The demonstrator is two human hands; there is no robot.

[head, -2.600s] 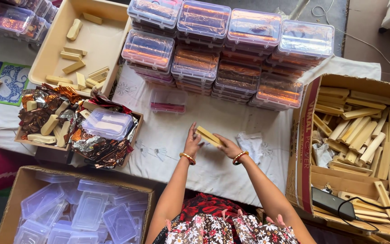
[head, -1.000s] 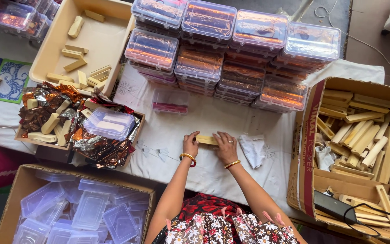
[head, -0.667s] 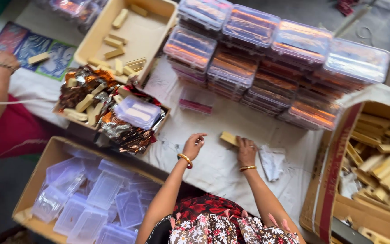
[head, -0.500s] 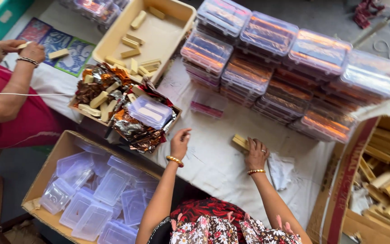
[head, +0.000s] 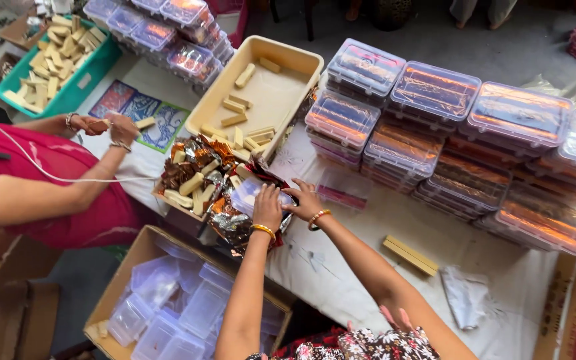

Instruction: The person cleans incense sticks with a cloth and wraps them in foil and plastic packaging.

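Left hand [head: 268, 205] and right hand [head: 306, 200] both on clear plastic box [head: 253, 193], fingers curled onto it; how firmly they clasp it, cannot tell. Box sits atop shiny wrappers [head: 235, 223] beside cream tray [head: 269, 100], partly hidden under hands. Tan bar [head: 410, 255] lies alone on white cloth [head: 341, 260]. Co-worker's hands [head: 101, 124] far left, contents unclear.

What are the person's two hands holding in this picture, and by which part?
Both the left hand and right hand grip a small clear plastic lidded box at its near end, above shiny foil wrappers. The left hand's fingers lie on its lid.
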